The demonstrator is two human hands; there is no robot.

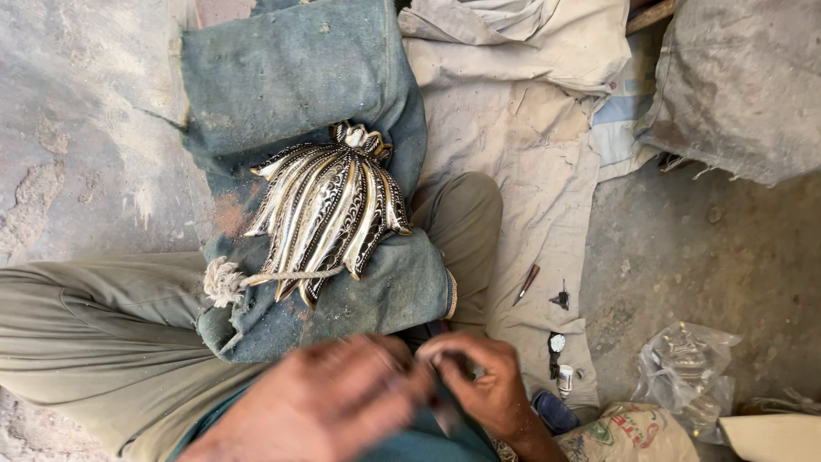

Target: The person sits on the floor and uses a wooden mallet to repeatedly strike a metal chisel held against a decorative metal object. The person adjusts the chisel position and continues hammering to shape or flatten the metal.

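Observation:
A shiny metal ornament (329,210), shaped like a bunch of long curved leaves with dark grooves, lies on a dusty blue-grey cloth pad (291,77) over my lap. A frayed cord (227,281) lies across its lower end. Below the pad my two hands meet, apart from the ornament. My left hand (316,406) is blurred by motion, and its fingers reach toward my right hand (483,381). My right fingers are pinched around a small grey piece (445,417) that is too blurred to name.
My legs in olive trousers (94,325) are folded on a rough concrete floor. A beige cloth (513,137) to the right carries a small red-handled tool (526,282), a little dark piece and a small round item. A clear plastic bag (684,368) and a printed sack (629,432) lie at lower right.

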